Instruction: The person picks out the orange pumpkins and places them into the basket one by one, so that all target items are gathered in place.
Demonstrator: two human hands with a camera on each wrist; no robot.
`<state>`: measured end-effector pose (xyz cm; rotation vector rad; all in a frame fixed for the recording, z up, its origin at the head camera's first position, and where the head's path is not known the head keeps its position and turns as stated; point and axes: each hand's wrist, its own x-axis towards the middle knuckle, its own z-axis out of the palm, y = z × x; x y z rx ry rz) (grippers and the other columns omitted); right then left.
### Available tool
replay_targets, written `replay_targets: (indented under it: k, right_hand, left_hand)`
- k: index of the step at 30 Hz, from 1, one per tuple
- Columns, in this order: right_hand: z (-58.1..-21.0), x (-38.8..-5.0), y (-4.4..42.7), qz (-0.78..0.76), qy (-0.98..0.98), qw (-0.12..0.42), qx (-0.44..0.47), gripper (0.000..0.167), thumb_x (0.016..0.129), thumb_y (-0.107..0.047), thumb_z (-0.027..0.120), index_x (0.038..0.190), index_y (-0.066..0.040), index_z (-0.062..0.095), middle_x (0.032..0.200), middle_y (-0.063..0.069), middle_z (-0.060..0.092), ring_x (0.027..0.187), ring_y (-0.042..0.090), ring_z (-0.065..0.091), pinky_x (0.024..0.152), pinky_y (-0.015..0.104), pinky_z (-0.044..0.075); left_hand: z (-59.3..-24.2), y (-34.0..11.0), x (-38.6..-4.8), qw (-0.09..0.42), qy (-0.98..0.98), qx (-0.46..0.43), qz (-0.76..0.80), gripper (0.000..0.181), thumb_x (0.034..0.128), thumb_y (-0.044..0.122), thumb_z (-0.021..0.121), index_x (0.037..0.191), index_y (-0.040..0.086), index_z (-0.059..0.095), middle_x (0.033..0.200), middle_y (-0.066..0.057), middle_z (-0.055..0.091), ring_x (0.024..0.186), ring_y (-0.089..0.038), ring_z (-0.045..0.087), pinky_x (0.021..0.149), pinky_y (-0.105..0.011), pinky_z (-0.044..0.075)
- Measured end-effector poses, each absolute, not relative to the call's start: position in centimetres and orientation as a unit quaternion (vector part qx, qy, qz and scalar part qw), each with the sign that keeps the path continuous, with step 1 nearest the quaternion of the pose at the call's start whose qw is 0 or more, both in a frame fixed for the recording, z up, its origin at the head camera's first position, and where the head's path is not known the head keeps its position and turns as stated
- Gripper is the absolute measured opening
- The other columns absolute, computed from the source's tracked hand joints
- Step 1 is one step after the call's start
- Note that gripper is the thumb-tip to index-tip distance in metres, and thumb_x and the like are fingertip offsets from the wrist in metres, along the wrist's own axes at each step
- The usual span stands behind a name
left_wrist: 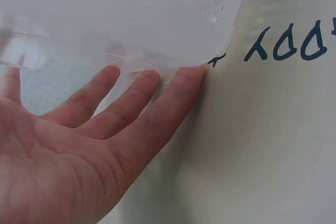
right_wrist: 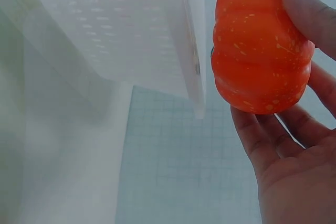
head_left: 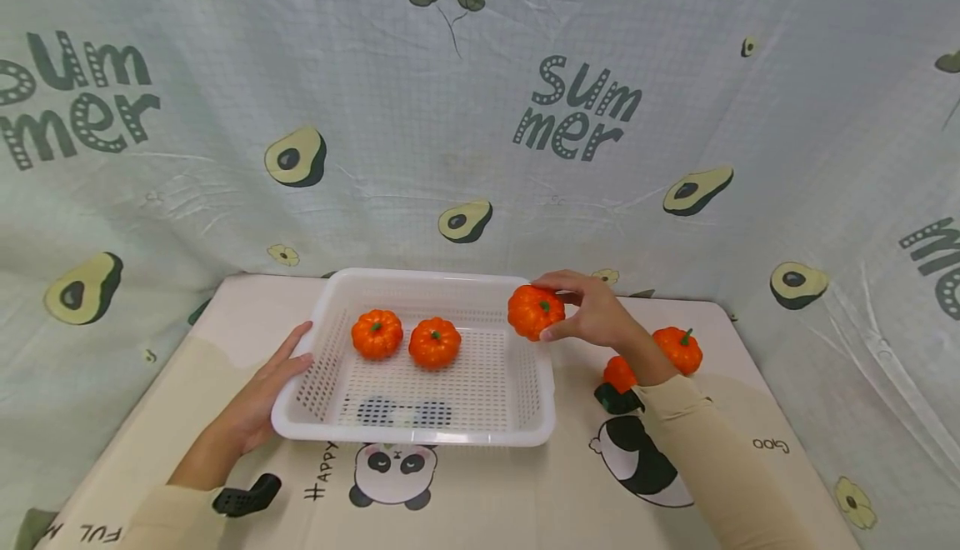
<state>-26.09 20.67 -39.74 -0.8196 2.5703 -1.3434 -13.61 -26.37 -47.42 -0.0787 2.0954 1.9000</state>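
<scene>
My right hand (head_left: pixel 592 310) grips an orange pumpkin (head_left: pixel 536 312) above the right rim of a white perforated basket (head_left: pixel 480 435). In the right wrist view the thumb and fingers of the hand (right_wrist: pixel 294 166) lie round the pumpkin (right_wrist: pixel 260 45), beside the basket wall (right_wrist: pixel 152 40). Two more orange pumpkins, one at the left (head_left: pixel 377 334) and one near the middle (head_left: pixel 435 343), lie inside the basket. My left hand (head_left: pixel 258 400) touches the basket's left side; in the left wrist view its straight, spread fingers (left_wrist: pixel 157 103) meet the basket edge (left_wrist: pixel 157 59).
Right of the basket, partly behind my right forearm, lie an orange pumpkin (head_left: pixel 678 350) and another orange piece (head_left: pixel 619 374) beside a dark green item (head_left: pixel 618 399). A cloth with avocado prints (head_left: pixel 465 117) hangs behind the table (head_left: pixel 487 500).
</scene>
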Motion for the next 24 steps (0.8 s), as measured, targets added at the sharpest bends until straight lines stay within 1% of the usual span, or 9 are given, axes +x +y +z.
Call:
replay_targets:
  k: [5, 12, 18, 24]
  right_hand:
    - [-39.9, -26.1, 20.1, -0.447, 0.847, 0.065, -0.281, 0.068, 0.074, -0.009, 0.093, 0.137, -0.007, 0.067, 0.141, 0.014, 0.064, 0.129, 0.037, 0.060, 0.110, 0.056, 0.051]
    - [-40.0, -26.1, 19.4, -0.450, 0.844, 0.069, -0.284, 0.069, 0.076, -0.006, 0.091, 0.140, -0.006, 0.065, 0.145, 0.016, 0.061, 0.133, 0.039, 0.057, 0.112, 0.057, 0.049]
    - [-40.0, -26.1, 18.8, -0.441, 0.843, 0.061, -0.303, 0.070, 0.078, -0.003, 0.089, 0.143, -0.005, 0.062, 0.145, 0.017, 0.062, 0.132, 0.039, 0.059, 0.111, 0.054, 0.050]
    - [-40.2, -25.9, 18.3, -0.442, 0.839, 0.068, -0.312, 0.069, 0.078, -0.003, 0.088, 0.142, -0.004, 0.062, 0.144, 0.018, 0.062, 0.131, 0.040, 0.059, 0.112, 0.056, 0.049]
  left_hand:
    - [-47.4, -26.4, -13.7, 0.155, 0.729, -0.029, 0.666, 0.067, 0.1116, 0.045, 0.037, 0.166, 0.044, -0.002, 0.175, -0.020, 0.006, 0.141, -0.044, 0.038, 0.098, -0.053, 0.057]
    - [-47.4, -26.5, -13.7, 0.154, 0.735, -0.023, 0.660, 0.068, 0.1116, 0.044, 0.037, 0.166, 0.042, -0.003, 0.175, -0.020, 0.007, 0.138, -0.041, 0.042, 0.098, -0.051, 0.058]
    - [-47.4, -26.6, -13.8, 0.152, 0.739, -0.023, 0.656, 0.069, 0.1111, 0.044, 0.039, 0.166, 0.042, -0.003, 0.174, -0.021, 0.007, 0.138, -0.043, 0.041, 0.097, -0.052, 0.059]
    - [-47.6, -26.6, -13.6, 0.152, 0.735, -0.015, 0.661, 0.067, 0.1119, 0.043, 0.036, 0.167, 0.041, -0.003, 0.174, -0.022, 0.008, 0.137, -0.042, 0.042, 0.097, -0.051, 0.058]
